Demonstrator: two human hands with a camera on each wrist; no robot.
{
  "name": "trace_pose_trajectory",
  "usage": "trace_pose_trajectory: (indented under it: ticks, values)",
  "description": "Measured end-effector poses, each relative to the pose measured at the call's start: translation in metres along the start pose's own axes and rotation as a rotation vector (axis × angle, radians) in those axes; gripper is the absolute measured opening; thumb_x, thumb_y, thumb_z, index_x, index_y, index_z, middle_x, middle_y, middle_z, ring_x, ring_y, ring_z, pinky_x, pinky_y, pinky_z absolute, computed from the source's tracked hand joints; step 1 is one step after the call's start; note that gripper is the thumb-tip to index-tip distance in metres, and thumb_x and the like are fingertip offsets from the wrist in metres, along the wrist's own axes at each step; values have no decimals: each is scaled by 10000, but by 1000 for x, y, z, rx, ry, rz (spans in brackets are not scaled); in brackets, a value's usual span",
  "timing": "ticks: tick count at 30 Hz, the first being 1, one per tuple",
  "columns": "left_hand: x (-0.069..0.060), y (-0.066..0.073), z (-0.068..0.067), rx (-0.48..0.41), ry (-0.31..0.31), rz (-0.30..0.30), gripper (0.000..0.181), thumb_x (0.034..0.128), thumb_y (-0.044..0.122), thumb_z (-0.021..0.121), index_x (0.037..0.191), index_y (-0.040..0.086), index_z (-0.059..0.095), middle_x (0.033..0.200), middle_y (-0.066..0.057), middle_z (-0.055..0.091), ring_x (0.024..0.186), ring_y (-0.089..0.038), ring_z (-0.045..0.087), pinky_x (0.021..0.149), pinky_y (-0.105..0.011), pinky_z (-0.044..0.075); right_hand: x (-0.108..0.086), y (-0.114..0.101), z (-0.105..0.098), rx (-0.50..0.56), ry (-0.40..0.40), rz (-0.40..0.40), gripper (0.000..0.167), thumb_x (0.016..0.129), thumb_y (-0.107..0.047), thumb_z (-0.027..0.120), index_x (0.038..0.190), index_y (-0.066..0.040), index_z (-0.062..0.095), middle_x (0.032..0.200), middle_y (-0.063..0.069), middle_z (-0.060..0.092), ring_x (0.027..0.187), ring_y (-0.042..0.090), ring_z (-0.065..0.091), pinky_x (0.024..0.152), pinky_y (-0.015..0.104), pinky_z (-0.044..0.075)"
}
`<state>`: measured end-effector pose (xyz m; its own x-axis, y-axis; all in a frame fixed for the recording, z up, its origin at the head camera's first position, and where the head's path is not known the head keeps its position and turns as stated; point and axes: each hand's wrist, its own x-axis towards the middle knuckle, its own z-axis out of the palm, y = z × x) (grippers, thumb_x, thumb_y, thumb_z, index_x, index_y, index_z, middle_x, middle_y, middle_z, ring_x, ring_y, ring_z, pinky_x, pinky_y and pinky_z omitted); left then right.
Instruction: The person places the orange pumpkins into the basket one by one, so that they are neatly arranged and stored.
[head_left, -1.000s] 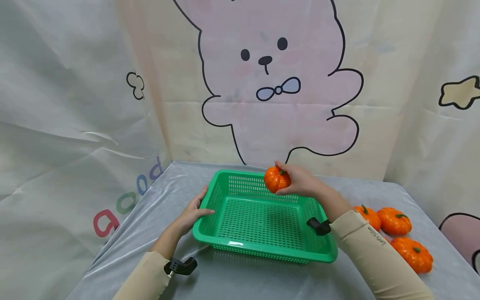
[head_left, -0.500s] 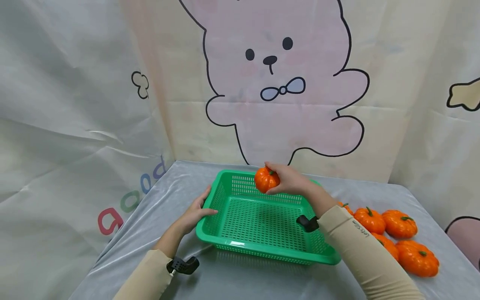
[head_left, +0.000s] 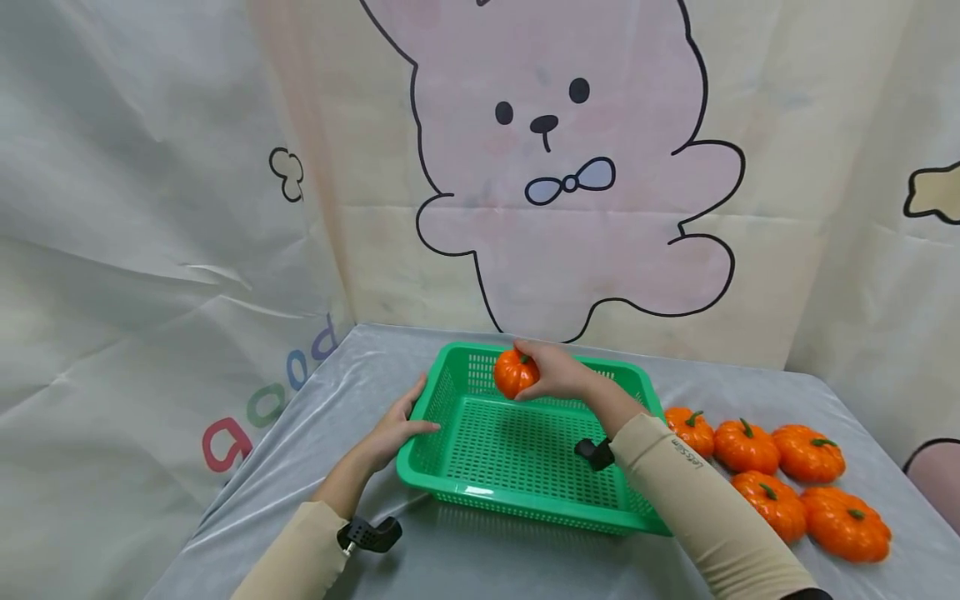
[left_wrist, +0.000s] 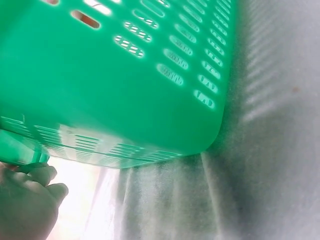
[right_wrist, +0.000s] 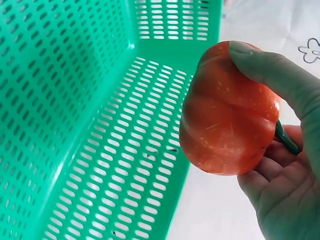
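A small orange pumpkin (head_left: 514, 375) with a green stem is held in my right hand (head_left: 553, 372), the thumb on one side and the fingers on the other. It hangs above the back left part of a green plastic basket (head_left: 551, 521). In the right wrist view the pumpkin (right_wrist: 227, 112) shows its ribbed side, its stem pointing toward the palm. My left hand (head_left: 392, 429) grips the basket's left rim, thumb over the edge toward the inside. From the left wrist, the basket's outer wall (left_wrist: 115, 80) fills much of the view and the left hand (left_wrist: 30, 200) shows at lower left.
Several orange pumpkins (head_left: 847, 523) lie grouped on the table at the right, beside the right forearm. A grey cloth (head_left: 450, 567) covers the table. Printed curtains (head_left: 765, 317) stand behind and at the sides.
My right hand has moved left and slightly down with the pumpkin, over the basket. More of the pumpkins at right have come into view. The left hand stays on the rim.
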<state>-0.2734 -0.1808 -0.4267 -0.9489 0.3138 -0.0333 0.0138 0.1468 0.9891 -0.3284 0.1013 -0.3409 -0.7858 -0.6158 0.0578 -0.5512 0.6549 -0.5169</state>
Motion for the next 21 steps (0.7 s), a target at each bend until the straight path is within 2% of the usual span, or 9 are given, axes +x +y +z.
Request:
trace_pose_trajectory:
  ticks: [9, 16, 21]
  values:
    - [1, -2, 1, -30, -4, 1, 897, 851, 17, 573, 1513, 150, -18, 1577, -91, -74, 1369, -360, 254, 869, -324, 491, 11, -1, 18, 39, -53, 13, 921, 728, -147, 783, 1462, 6, 247, 1290, 129, 523, 1061, 246, 545, 867, 367, 498]
    - [1, -2, 2, -40, 3, -7, 904, 845, 16, 581, 1514, 173, -6, 1575, -98, -78, 1352, -363, 282, 854, -330, 498, 17, -3, 25, -12, -67, 12, 923, 731, -164, 785, 1464, -1, 249, 1322, 120, 512, 1111, 245, 533, 900, 374, 487]
    - [0, -3, 1, -42, 12, -6, 907, 841, 22, 589, 1515, 182, 4, 1576, -107, -59, 1338, -370, 305, 850, -346, 502, 21, -6, 29, 6, -79, 16, 916, 728, -146, 785, 1461, 5, 255, 1336, 121, 505, 1119, 244, 526, 906, 378, 484]
